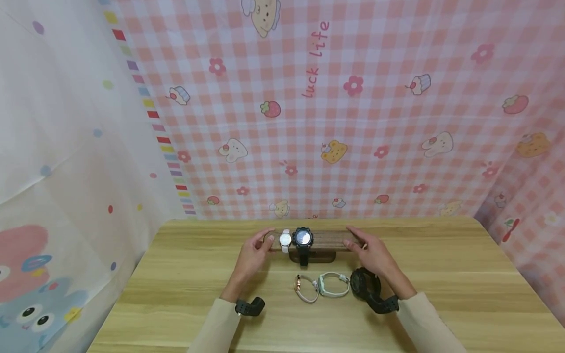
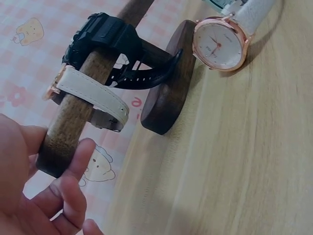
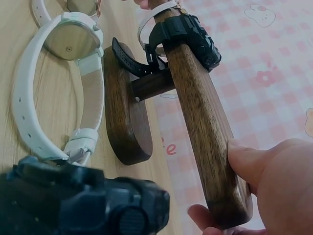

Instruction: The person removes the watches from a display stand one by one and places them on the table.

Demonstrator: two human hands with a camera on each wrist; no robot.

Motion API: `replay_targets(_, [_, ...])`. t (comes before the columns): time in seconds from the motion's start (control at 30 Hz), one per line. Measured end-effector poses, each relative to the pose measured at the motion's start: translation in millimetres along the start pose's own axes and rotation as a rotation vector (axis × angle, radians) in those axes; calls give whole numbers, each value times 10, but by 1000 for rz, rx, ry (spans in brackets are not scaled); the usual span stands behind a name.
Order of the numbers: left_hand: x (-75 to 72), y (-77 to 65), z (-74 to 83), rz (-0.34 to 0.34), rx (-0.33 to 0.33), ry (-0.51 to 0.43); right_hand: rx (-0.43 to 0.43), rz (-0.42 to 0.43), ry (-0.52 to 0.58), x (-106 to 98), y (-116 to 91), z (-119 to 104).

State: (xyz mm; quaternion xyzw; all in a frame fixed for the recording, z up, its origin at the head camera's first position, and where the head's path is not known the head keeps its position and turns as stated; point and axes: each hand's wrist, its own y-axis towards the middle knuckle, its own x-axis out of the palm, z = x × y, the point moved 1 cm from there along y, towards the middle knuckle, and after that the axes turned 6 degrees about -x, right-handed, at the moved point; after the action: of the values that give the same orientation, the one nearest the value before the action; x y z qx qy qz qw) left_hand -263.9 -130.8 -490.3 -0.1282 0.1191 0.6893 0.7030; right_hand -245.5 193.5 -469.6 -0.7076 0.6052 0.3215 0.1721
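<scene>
While both hands hold the wooden stand by its crossbar, I'd judge the step in hand to be steadying or straightening that stand rather than handling any single watch. The left hand (image 1: 255, 250) pinches the left end of the wooden stand (image 1: 331, 239), thumb and fingers clamped about it; the right hand (image 1: 372, 252) grips the opposite end the same way. On the stand's bar, towards its left end, sits a white watch (image 1: 285, 239) with its strap looped round, and just beside it a black watch (image 1: 303, 237) whose strap end hangs down towards the stand's base; whether it is buckled, I can't tell. The bar's right half is bare. In front of the stand, on the table (image 1: 176, 274), lie a rose-gold watch (image 2: 218, 44), a mint watch (image 1: 321, 284) and, farthest right, a second black watch (image 1: 358, 283). To my mind, the next move calls for an even release at both ends of the stand, without tipping it, before a hand could reach for a watch in front.
</scene>
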Motion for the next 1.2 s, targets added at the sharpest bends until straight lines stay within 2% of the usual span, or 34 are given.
replay_targets(0.17, [9,0,24,49,32,76,32,-1,6,-14,-2,-23])
replay_targets(0.47, [39,-27,88,210,124,230,66,7,9,-28,13,-58])
replay_targets(0.53, [51,-43,114,255,160,235,77,4,22,-32,14,-55])
replay_targets(0.63, [78,-62,157,296,252,231,80,-10,37,-37,16,-56])
replay_targets(0.73, [114,-70,201,282,355,215,75,-27,30,-45,20,-68])
replay_targets(0.83, [158,-71,226,237,407,206,66,-46,7,-61,26,-84])
replay_targets(0.9, [186,-73,229,209,400,200,59,-57,-8,-70,33,-91])
replay_targets(1.2, [218,-89,236,168,377,288,52,-75,-11,-88,44,-109])
